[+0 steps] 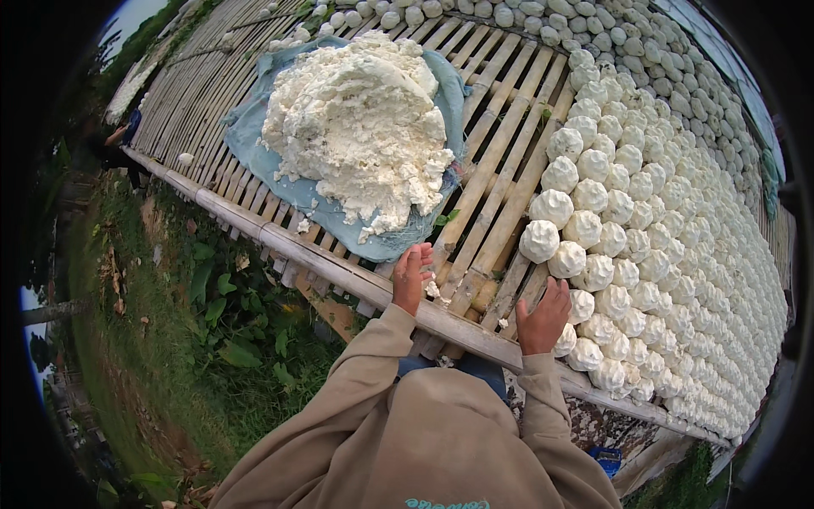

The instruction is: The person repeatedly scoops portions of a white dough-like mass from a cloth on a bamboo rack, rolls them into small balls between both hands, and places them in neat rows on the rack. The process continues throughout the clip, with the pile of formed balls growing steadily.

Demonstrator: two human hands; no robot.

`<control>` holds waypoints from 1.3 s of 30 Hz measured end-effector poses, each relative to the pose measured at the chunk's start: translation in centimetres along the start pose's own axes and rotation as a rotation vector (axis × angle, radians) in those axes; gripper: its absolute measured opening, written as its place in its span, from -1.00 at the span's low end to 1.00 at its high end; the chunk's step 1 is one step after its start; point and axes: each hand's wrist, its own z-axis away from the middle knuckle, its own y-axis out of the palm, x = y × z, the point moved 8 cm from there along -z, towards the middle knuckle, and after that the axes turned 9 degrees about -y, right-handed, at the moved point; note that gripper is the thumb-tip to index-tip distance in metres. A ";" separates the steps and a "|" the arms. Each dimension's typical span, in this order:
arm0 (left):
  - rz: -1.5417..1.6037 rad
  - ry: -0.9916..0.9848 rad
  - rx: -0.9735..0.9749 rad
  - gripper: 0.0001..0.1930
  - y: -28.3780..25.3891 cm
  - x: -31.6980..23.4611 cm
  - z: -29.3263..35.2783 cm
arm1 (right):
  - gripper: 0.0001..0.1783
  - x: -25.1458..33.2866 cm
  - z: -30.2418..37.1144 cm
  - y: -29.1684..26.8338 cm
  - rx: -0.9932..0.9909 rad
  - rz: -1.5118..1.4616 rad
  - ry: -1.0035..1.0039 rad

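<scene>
A big heap of crumbly white paste point(360, 127) lies on a blue cloth point(254, 136) spread over a bamboo slat rack point(500, 153). To its right, several rows of hand-shaped white balls point(644, 220) cover the rack. My left hand point(410, 276) hovers at the near edge of the cloth, fingers apart, with bits of white paste by it. My right hand point(543, 316) rests flat on the slats next to the nearest balls, holding nothing. Both sleeves are tan.
A thick bamboo pole point(280, 242) edges the rack on my side. Grass and leafy plants point(212, 322) lie below at left. More greyish balls point(610, 34) fill the far end. A person point(119, 140) stands at the rack's far left.
</scene>
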 end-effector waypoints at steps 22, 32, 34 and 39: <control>-0.415 0.649 -0.199 -0.62 -13.8 -11.8 -19.8 | -0.37 34.1 -19.7 25.0 0.247 -0.488 -0.735; 0.800 -0.054 0.051 -0.45 -15.7 -9.5 -19.6 | -0.31 37.5 -18.1 23.0 0.100 -1.056 0.063; 0.905 -0.071 0.153 -0.38 -17.0 -11.6 -18.1 | -0.33 39.1 -19.6 19.4 0.056 -1.137 -0.045; 0.772 0.017 0.079 -0.26 -18.7 -13.8 -16.8 | -0.46 44.5 -22.3 11.2 -0.040 -0.752 -0.448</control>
